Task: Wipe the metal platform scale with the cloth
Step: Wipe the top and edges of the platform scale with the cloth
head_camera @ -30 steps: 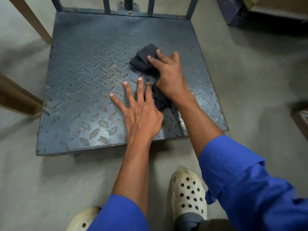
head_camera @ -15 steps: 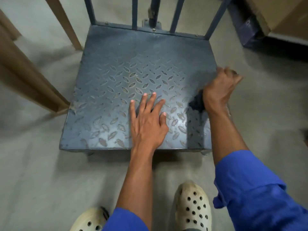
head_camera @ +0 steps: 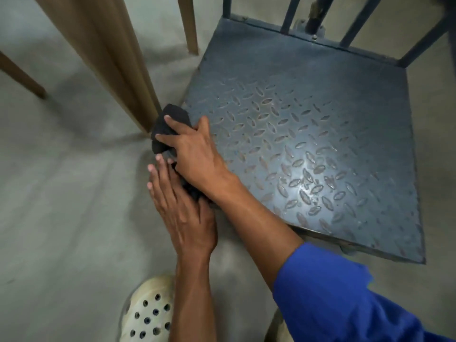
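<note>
The metal platform scale [head_camera: 308, 134] is a dark blue-grey tread plate on the concrete floor, with upright bars at its far edge. My right hand [head_camera: 195, 154] presses a dark cloth [head_camera: 167, 124] against the plate's near left corner, fingers spread over it. The cloth bulges past the plate's left edge. My left hand [head_camera: 182, 213] lies flat just below the right one at the same corner, fingers together, holding nothing. Part of the cloth is hidden under both hands.
A tan wooden leg [head_camera: 118, 58] stands right against the scale's left corner, touching the cloth. Two thinner wooden legs stand further back [head_camera: 190, 25] and at far left [head_camera: 22, 77]. My cream perforated shoe [head_camera: 148, 314] is at the bottom.
My right hand swept the cloth from the plate's right edge across to its left corner. My left hand slid left off the plate's middle. The view has swung left.
</note>
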